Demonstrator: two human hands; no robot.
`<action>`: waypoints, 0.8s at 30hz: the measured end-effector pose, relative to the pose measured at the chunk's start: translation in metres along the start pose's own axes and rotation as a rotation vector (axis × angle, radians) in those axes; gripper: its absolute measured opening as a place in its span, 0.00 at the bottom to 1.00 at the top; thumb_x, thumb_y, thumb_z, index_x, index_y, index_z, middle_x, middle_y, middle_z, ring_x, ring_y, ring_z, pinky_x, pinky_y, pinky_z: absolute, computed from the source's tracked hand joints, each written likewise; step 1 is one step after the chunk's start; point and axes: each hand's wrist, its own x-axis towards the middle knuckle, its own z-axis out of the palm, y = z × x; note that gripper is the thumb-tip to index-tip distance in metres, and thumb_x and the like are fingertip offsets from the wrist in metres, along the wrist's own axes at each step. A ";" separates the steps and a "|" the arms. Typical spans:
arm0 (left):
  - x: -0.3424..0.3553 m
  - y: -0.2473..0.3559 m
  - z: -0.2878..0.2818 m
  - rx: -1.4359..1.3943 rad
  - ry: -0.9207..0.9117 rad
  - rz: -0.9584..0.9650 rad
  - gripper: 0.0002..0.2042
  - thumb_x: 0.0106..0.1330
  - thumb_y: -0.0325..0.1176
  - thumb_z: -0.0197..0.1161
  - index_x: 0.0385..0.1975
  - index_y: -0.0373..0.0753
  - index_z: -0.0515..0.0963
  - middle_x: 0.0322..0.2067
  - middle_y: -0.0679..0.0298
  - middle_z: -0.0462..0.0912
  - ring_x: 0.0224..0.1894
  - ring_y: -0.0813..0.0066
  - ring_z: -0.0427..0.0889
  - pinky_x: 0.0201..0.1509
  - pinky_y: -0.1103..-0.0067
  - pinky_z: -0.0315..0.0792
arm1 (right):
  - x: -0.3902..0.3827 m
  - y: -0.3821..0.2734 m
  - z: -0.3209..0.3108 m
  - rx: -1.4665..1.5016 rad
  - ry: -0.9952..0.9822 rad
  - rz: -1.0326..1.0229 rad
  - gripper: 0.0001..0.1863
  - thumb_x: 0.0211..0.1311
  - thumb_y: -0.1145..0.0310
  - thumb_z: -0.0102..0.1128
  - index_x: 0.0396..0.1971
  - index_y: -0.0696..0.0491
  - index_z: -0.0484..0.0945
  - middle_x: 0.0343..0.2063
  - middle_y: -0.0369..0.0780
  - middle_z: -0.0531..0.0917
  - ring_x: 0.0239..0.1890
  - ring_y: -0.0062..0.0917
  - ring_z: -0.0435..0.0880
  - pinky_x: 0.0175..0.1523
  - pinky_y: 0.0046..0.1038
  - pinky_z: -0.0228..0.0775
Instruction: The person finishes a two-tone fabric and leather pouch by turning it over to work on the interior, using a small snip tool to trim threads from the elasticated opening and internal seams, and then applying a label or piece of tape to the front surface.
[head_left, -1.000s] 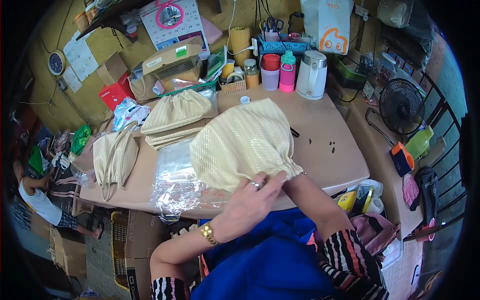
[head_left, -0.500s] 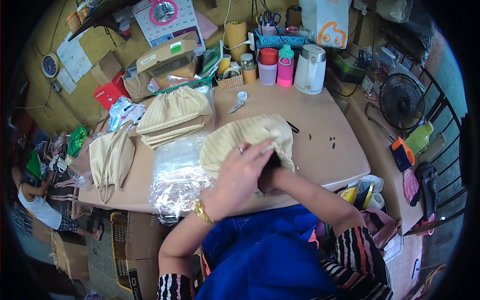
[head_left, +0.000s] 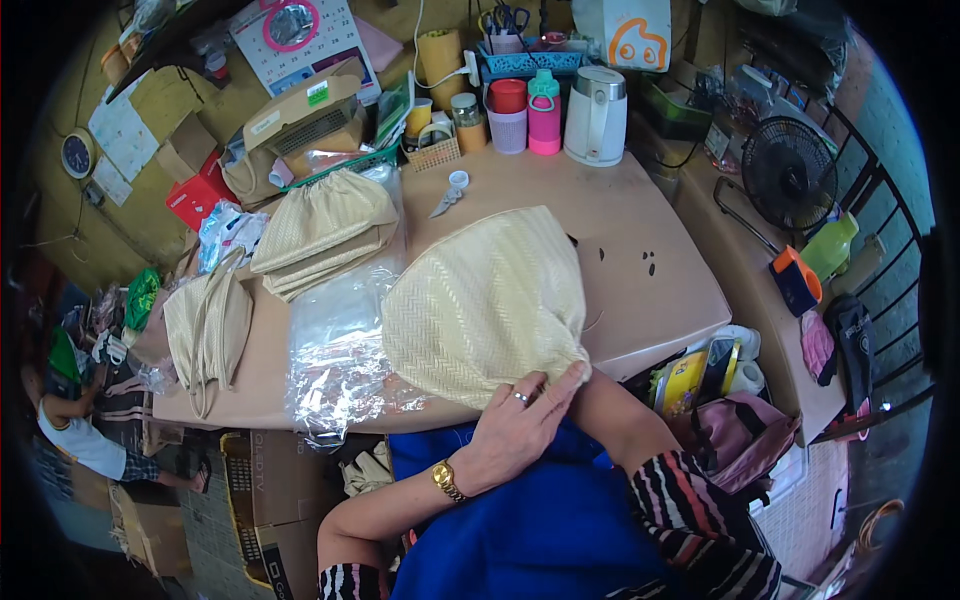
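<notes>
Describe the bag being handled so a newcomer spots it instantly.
Start from the tan table. Toward its near edge, overlapping the right side of the clear plastic, is a plump cream woven bag. Unlike the other cream bags farther left, it has the left hand at its gathered mouth.

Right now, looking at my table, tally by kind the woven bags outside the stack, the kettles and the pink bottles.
Woven bags: 2, one at your left hand, another farther left
Kettle: 1
Pink bottle: 1
Total: 4
</notes>
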 end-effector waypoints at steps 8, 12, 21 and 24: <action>-0.012 -0.040 0.017 -0.054 -0.045 -0.127 0.19 0.51 0.21 0.57 0.46 0.32 0.79 0.60 0.63 0.73 0.46 0.62 0.76 0.45 0.72 0.73 | 0.036 0.006 0.028 0.025 -0.043 0.112 0.11 0.59 0.70 0.53 0.38 0.58 0.80 0.41 0.49 0.82 0.46 0.37 0.81 0.53 0.35 0.70; 0.010 -0.064 0.013 -0.013 0.008 -0.188 0.21 0.50 0.18 0.55 0.47 0.32 0.79 0.60 0.61 0.73 0.46 0.57 0.76 0.49 0.70 0.71 | 0.040 0.007 0.029 0.067 -0.090 0.114 0.10 0.60 0.69 0.53 0.37 0.57 0.80 0.40 0.48 0.83 0.45 0.36 0.82 0.53 0.35 0.71; 0.010 -0.087 0.003 0.009 -0.017 -0.230 0.22 0.50 0.20 0.57 0.47 0.38 0.80 0.62 0.63 0.70 0.46 0.62 0.75 0.44 0.73 0.70 | -0.047 0.082 -0.112 0.798 -0.122 -0.018 0.09 0.61 0.69 0.57 0.35 0.58 0.81 0.35 0.47 0.85 0.39 0.37 0.84 0.45 0.36 0.74; -0.014 -0.063 0.027 0.045 -0.091 -0.223 0.19 0.50 0.21 0.57 0.42 0.45 0.84 0.61 0.60 0.70 0.50 0.61 0.72 0.48 0.72 0.70 | 0.014 0.164 -0.058 0.153 0.557 0.220 0.17 0.59 0.64 0.61 0.44 0.59 0.78 0.45 0.46 0.83 0.46 0.36 0.83 0.48 0.35 0.74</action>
